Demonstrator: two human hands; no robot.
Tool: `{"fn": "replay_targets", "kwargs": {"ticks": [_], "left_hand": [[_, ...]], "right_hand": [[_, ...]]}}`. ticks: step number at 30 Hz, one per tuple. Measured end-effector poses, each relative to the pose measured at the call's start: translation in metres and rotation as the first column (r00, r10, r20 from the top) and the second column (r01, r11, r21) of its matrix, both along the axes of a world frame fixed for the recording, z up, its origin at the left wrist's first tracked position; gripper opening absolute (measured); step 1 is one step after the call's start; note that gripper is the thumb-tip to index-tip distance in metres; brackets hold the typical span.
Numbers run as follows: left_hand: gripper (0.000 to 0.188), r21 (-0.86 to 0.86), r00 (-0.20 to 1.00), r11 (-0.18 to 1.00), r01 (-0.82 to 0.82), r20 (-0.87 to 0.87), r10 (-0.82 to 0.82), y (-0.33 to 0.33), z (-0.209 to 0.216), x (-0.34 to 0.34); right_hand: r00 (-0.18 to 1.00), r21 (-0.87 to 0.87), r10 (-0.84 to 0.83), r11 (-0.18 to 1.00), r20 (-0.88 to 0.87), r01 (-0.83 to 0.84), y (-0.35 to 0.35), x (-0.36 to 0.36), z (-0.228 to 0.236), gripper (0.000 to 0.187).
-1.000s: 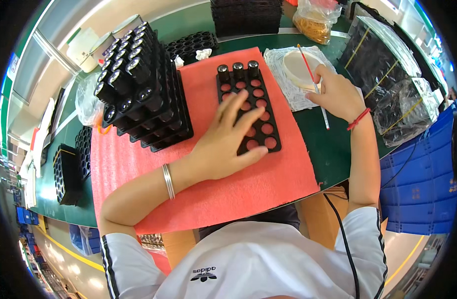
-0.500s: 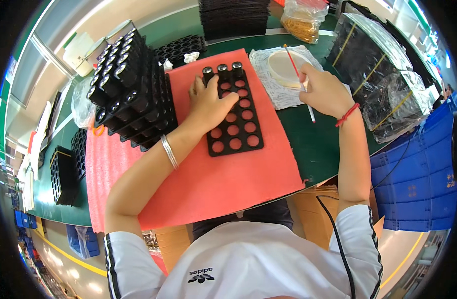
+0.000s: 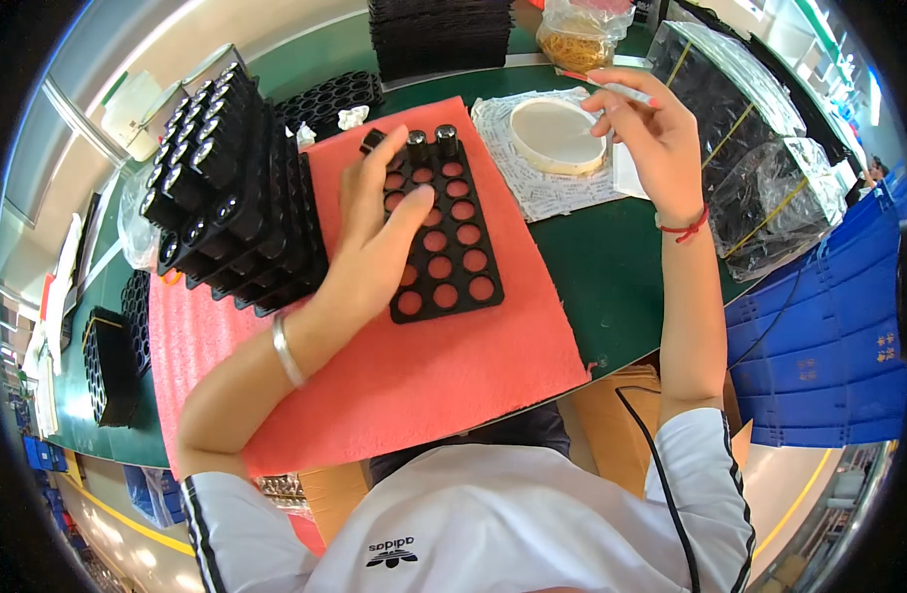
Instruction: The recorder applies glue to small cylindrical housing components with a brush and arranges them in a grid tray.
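A black tray (image 3: 444, 242) with round holes is lying on the red foam mat (image 3: 394, 366), a few dark cylinders (image 3: 432, 143) standing in its far row. The left hand (image 3: 370, 242) is resting flat and open on it, gripping nothing. The right hand (image 3: 651, 128) is pinching a thin stick (image 3: 604, 86) above a round white dish (image 3: 555, 135), while filled black trays (image 3: 226, 188) are sitting stacked at the left.

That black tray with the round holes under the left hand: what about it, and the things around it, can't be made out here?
Head view only:
- Black hole tray: its left columns are covered by the left hand, so what sits in them is hidden.
- Right hand: the thin stick it pinches is too small to identify.
- Round white dish: contents too pale to tell.
- Bag of yellowish pieces: cut off by the top edge.
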State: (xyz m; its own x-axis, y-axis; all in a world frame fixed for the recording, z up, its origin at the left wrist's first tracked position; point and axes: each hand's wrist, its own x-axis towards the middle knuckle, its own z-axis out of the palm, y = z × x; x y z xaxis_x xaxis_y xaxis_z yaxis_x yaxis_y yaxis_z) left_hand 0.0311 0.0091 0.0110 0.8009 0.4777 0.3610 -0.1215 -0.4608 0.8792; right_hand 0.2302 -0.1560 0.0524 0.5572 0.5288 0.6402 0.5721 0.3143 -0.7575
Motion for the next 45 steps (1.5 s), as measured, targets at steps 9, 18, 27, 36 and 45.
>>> {"fn": "replay_targets", "kwargs": {"ticks": [9, 18, 27, 36, 45], "left_hand": [[0.03, -0.345, 0.983, 0.921, 0.183, 0.063, -0.171, -0.011, -0.011, -0.034], [0.014, -0.492, 0.984, 0.853, 0.175, 0.114, -0.136, -0.003, -0.024, -0.031], [0.036, -0.544, 0.98, 0.815, 0.199, 0.084, -0.182, -0.006, -0.014, -0.029], [0.032, -0.612, 0.99, 0.78, 0.127, 0.036, -0.133, -0.005, -0.007, -0.03], [0.033, -0.637, 0.992, 0.763, 0.11, 0.023, -0.124, -0.001, -0.009, -0.031]], "right_hand": [[0.859, 0.233, -0.453, 0.885, 0.238, 0.402, -0.007, 0.004, -0.002, 0.015], [0.79, 0.323, -0.562, 0.816, 0.245, 0.479, -0.011, 0.0, 0.0, 0.016], [0.868, 0.223, -0.46, 0.88, 0.185, 0.419, -0.007, 0.003, -0.001, 0.023], [0.975, 0.425, -0.22, 0.882, -0.008, 0.202, -0.011, 0.031, -0.007, 0.025], [0.82, 0.42, 0.495, 0.835, -0.288, -0.357, -0.01, -0.013, 0.012, 0.015]]}}
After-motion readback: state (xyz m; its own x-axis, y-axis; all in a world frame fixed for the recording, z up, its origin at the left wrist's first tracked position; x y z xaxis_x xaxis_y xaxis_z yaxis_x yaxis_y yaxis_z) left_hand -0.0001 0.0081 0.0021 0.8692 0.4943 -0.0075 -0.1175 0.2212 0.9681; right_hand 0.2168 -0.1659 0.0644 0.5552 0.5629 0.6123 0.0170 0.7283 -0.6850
